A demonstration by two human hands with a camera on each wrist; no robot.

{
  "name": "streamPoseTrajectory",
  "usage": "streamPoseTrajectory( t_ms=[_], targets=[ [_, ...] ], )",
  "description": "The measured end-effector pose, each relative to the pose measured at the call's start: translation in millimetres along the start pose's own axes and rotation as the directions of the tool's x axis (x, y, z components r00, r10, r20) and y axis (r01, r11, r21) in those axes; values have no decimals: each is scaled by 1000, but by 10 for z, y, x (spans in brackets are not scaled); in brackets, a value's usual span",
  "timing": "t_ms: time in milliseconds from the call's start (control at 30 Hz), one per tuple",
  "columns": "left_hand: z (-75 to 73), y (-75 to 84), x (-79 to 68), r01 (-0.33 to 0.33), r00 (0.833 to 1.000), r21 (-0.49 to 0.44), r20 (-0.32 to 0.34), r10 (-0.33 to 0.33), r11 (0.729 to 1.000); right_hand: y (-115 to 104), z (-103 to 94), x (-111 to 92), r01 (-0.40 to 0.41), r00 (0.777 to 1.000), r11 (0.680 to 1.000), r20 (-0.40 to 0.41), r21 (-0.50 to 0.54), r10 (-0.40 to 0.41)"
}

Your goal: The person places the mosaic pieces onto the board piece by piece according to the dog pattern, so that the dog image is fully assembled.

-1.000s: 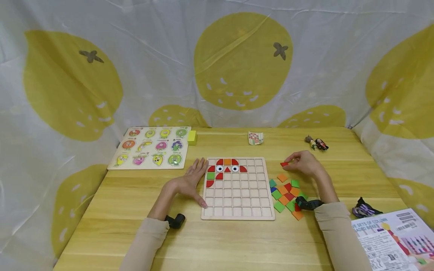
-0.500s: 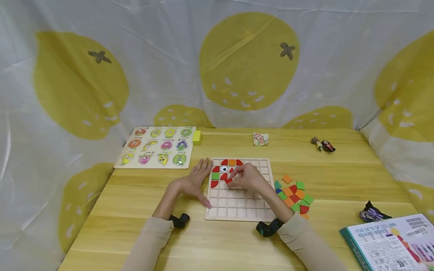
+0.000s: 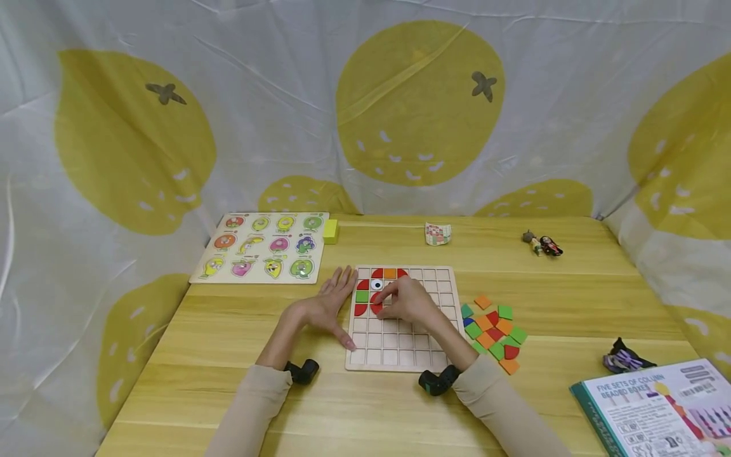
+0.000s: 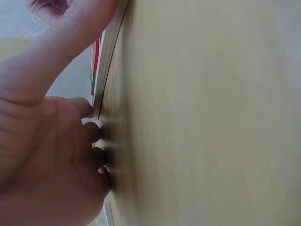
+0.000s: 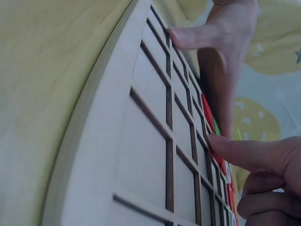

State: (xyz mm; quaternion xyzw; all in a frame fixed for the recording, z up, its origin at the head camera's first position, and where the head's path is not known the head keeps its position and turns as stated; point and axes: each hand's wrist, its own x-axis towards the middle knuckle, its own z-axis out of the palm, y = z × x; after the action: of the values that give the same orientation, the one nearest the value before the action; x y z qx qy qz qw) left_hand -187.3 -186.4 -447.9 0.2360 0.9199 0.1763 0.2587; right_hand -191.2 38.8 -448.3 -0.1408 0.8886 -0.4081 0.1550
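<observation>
A square wooden grid board (image 3: 405, 357) lies in front of me. Red, green, orange and eye-marked pieces fill some of its upper-left cells. My left hand (image 3: 324, 311) rests along the board's left side, fingers spread on the table and thumb at the board's edge. Over the board, my right hand (image 3: 412, 301) pinches a red quarter-circle tile (image 3: 375, 310) at a cell below another red piece. In the right wrist view the thumb (image 5: 235, 148) touches this red spot on the grid. The right hand covers part of the upper rows.
Loose colored tiles (image 3: 495, 331) lie right of the board. A fruit puzzle board (image 3: 259, 251) and a yellow block (image 3: 330, 231) are at back left. A patterned card (image 3: 438, 233), two small figures (image 3: 542, 244), a dark pouch (image 3: 625, 357) and a box (image 3: 639, 406) lie around.
My right hand has carried the red tile from beside the loose tiles leftward to the board, then slightly further left into a cell. My left hand stays at the board's left edge.
</observation>
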Motion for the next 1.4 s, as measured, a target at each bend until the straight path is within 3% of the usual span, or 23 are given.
streamPoseTrajectory(
  t_ms=[333, 667, 833, 1000, 1100, 1233, 1400],
  targets=[
    [-7, 4, -2, -3, 1000, 24, 0, 3, 1000, 52, 42, 19, 16, 999, 998, -32, 65, -14],
    [-4, 17, 1, -2, 1000, 16, 4, 2, 1000, 151, -27, -24, 69, 997, 996, 18, 52, -70],
    [-1, 14, 8, -3, 1000, 8, 0, 3, 1000, 349, -410, -160, 59, 998, 998, 14, 39, -59],
    [-14, 19, -12, 9, 1000, -9, -1, -9, 1000, 836, -1043, -428, 9, 1000, 999, -16, 32, -8],
    [-21, 20, -27, 15, 1000, -16, 0, -15, 1000, 1115, -1305, -562, -22, 1000, 999, 0, 42, 22],
    [-25, 32, -31, 9, 1000, -10, 1, -9, 1000, 1336, -1469, -633, -58, 998, 996, 36, 75, 56],
    [-29, 41, -13, -4, 1000, -11, 3, 4, 1000, 1423, -1483, -589, -99, 994, 994, 46, 55, 97]
  ],
)
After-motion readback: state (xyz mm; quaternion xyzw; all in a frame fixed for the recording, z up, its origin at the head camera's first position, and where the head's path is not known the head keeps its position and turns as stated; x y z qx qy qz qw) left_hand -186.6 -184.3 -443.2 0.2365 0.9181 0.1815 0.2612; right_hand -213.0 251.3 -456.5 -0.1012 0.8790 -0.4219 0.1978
